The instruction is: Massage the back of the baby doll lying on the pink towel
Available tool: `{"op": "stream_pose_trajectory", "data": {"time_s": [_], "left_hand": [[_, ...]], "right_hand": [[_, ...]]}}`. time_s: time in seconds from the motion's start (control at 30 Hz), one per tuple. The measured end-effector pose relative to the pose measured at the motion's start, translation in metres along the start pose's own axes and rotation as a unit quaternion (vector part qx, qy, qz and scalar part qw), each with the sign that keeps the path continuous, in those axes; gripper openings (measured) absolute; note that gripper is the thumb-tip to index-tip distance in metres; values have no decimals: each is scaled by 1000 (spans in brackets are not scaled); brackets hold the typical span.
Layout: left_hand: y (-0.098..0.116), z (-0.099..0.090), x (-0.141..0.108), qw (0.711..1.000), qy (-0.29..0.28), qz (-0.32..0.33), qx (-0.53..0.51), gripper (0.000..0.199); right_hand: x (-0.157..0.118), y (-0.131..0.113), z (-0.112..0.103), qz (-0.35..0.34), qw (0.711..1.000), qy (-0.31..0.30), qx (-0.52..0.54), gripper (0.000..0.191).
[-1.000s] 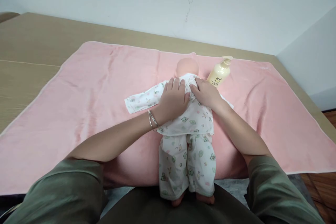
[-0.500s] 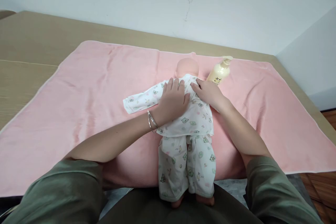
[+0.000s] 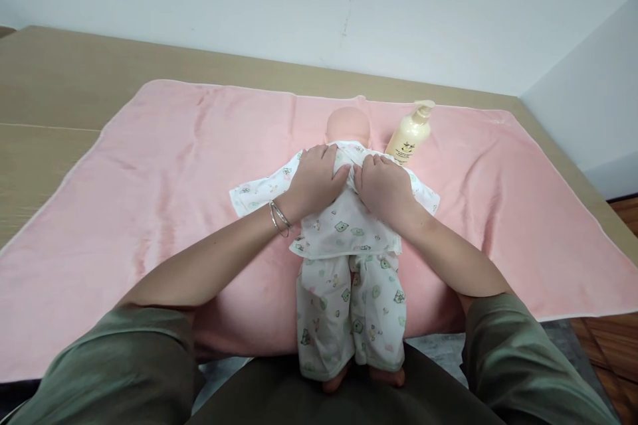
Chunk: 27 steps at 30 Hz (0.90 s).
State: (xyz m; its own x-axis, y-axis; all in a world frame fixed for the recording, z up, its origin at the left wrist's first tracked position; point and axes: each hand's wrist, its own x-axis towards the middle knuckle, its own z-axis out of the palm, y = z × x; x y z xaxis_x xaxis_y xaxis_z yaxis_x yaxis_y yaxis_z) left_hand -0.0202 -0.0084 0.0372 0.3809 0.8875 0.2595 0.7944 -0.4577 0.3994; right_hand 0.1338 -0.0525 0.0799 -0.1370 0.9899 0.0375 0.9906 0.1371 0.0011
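Note:
A baby doll (image 3: 348, 123) lies stretched out in a white patterned top (image 3: 343, 229) and matching trousers (image 3: 326, 319). Its bald head points away from me, with no face showing. My left hand (image 3: 319, 176) rests on the upper left of the top, fingers laid towards the shoulder and thumb apart. On the other shoulder lies my right hand (image 3: 386, 186), its fingers slightly bent and its thumb pointing inward. Between the two thumbs the cloth is creased. Both sleeves spread out sideways, partly covered by my hands.
Beneath the doll a pink blanket (image 3: 199, 146) covers much of the wooden table (image 3: 90, 66). A pale yellow pump bottle (image 3: 411, 136) lies tilted beside the doll's head, on the right. The wall (image 3: 249, 0) stands behind the table. The doll's feet (image 3: 387, 377) reach over the near edge, at my lap.
My right hand has moved inward and down onto the doll's upper body, so the right sleeve now shows. My left hand has shifted towards the left shoulder. The view has moved slightly.

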Motion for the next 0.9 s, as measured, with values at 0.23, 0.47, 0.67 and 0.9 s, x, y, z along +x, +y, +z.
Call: {"op": "stream_pose_trajectory", "data": {"time_s": [0.23, 0.47, 0.67, 0.9], "left_hand": [[1, 7, -4, 1000, 15, -4, 25, 48], [9, 5, -10, 999, 5, -14, 33, 56], [19, 1, -20, 999, 10, -23, 36, 53], [2, -4, 3, 1000, -18, -15, 2, 35]], "right_hand": [[27, 19, 2, 16, 995, -42, 89, 48], [32, 24, 5, 14, 992, -47, 112, 50], [33, 27, 8, -4, 992, -41, 115, 50], [20, 15, 6, -40, 997, -18, 63, 44]]}}
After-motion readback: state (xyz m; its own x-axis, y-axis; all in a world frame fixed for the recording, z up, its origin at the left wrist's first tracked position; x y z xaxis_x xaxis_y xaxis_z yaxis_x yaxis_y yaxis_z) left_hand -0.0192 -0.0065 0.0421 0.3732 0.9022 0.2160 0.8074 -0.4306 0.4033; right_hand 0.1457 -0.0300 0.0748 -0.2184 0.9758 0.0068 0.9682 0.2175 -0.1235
